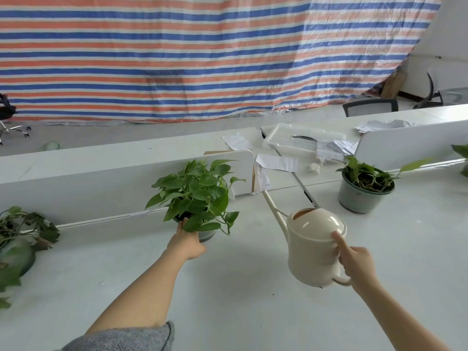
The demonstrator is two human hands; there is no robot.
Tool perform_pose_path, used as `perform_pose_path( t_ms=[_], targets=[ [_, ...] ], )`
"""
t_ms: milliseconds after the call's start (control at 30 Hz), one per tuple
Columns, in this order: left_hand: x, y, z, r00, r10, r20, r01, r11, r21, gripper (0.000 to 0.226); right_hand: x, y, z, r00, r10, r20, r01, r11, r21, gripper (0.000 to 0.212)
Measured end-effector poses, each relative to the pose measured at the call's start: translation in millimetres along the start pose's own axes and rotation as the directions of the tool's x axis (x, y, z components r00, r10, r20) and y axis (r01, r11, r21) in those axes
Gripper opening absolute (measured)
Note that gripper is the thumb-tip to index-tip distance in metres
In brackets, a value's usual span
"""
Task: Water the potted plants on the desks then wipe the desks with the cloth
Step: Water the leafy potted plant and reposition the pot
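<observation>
A leafy green potted plant [197, 196] stands near the middle of the white desk [228, 300]. My left hand [186, 243] grips the near left side of its pot, under the leaves. My right hand [355, 259] holds the handle of a cream watering can [312, 249], thumb laid up against its body. The can hangs just above the desk, right of the plant, and its long thin spout [272, 207] points away toward the divider. A second potted plant [364, 188] in a grey pot stands at the right. No cloth is in view.
A wilted plant [17, 239] sits at the desk's left edge, and leaves of another plant [462, 155] show at the far right. White dividers [88, 183] run along the back. Behind them lie loose papers [277, 162] and a clear tray [301, 138]. Office chairs [369, 106] stand beyond.
</observation>
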State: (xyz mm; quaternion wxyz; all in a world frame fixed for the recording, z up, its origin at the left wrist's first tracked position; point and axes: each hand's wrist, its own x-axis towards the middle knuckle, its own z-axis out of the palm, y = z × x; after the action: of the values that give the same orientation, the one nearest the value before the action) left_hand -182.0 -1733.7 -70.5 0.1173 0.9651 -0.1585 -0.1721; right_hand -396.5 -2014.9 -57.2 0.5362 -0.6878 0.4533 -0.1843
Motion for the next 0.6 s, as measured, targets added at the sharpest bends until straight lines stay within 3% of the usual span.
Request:
perform_pose_path(
  t_ms=[100, 300, 600],
  targets=[
    [1, 0, 1, 1.0, -0.002, -0.01, 0.002, 1.0, -0.012, 0.091, 2, 6, 4, 1.0, 0.02, -0.011, -0.019, 0.999, 0.031, 0.051],
    [1, 0, 1, 1.0, 0.006, -0.014, -0.006, 1.0, -0.022, 0.091, 3, 17, 11, 0.995, 0.07, -0.068, -0.067, 0.997, 0.039, 0.06],
    [3, 0, 3, 1.0, -0.013, -0.01, 0.013, 1.0, -0.028, 0.092, 10, 31, 13, 1.0, 0.002, -0.027, -0.001, 0.999, 0.04, 0.06]
  ],
)
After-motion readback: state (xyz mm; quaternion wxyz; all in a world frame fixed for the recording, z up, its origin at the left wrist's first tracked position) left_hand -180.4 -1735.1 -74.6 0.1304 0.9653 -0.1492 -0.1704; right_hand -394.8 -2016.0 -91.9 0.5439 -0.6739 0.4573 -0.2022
